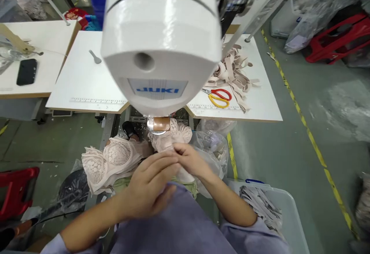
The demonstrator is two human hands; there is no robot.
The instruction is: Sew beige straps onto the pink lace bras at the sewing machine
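Note:
A white Juki sewing machine head (pixel 162 42) fills the upper middle of the view. Just below it lies a pale pink lace garment piece (pixel 170 134), right under the machine's metal foot. My left hand (pixel 148 186) reaches up to the piece with fingers stretched flat against its lower edge. My right hand (pixel 192 161) pinches the same lace between fingertips. More lace bra cups (pixel 108 161) hang in a bundle to the left of my hands.
On the white table (pixel 260 103) lie red and yellow scissors (pixel 219 96) and a heap of beige straps (pixel 234 71). A black phone (pixel 26 71) lies on the left table. A bin of fabric strips (pixel 261 204) stands at lower right, a red stool (pixel 15 192) at left.

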